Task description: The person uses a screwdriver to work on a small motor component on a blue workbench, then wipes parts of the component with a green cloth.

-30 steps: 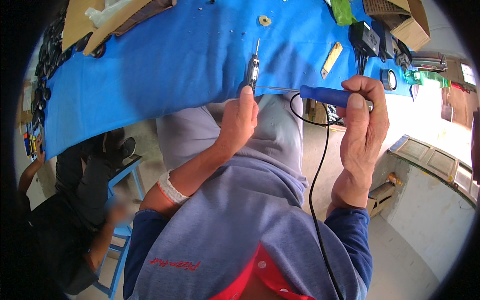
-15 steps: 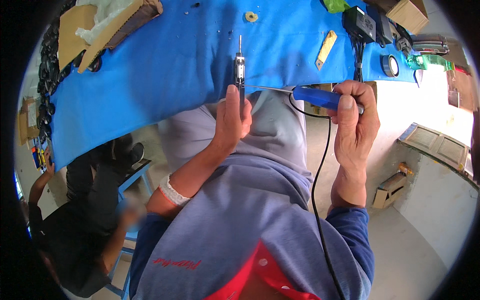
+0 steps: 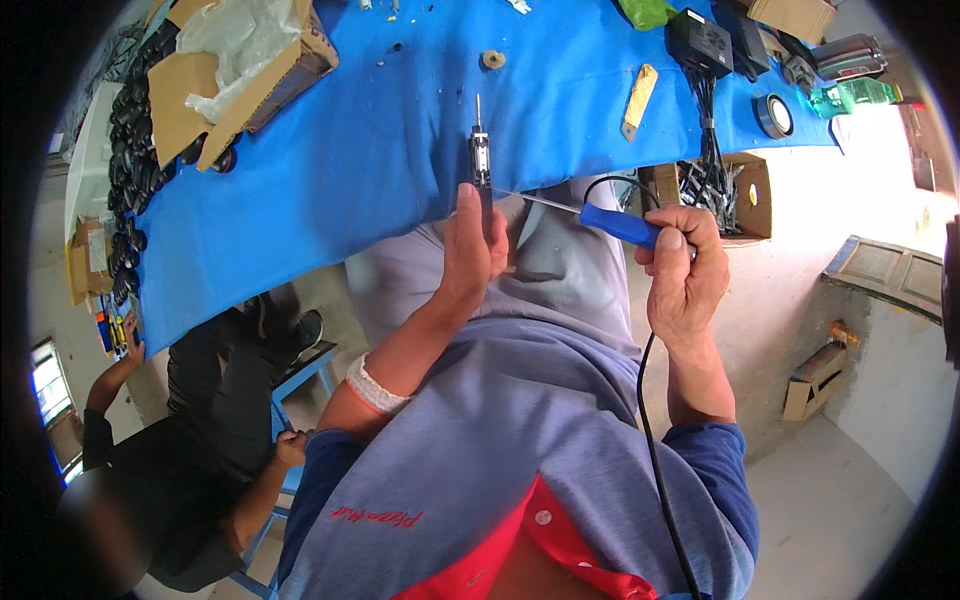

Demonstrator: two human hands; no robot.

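My left hand (image 3: 470, 245) is closed round a slim black-and-metal device (image 3: 480, 160), held upright with a thin shaft pointing up, just over the front edge of the blue-covered table (image 3: 330, 200). My right hand (image 3: 682, 270) grips the blue handle of a screwdriver (image 3: 615, 225); its thin blade runs leftward to the side of the device near my left fingers. Whether the tip touches it is too small to tell. A black cable (image 3: 648, 420) loops behind the screwdriver and hangs down past my right forearm.
A cardboard box (image 3: 180, 110), several dark round parts (image 3: 135, 150) line the left. A power unit (image 3: 697, 45), tape roll (image 3: 773, 116), yellow strip (image 3: 637, 100), green bottle (image 3: 855, 95) lie right. A parts box (image 3: 750, 195) stands below. Another person (image 3: 185, 470) sits lower left on a blue seat.
Both hands, the device and screwdriver have shifted lower in the picture, my right hand also leftward, with the screwdriver tilting more. The view has shifted slightly. The other person's hand moved.
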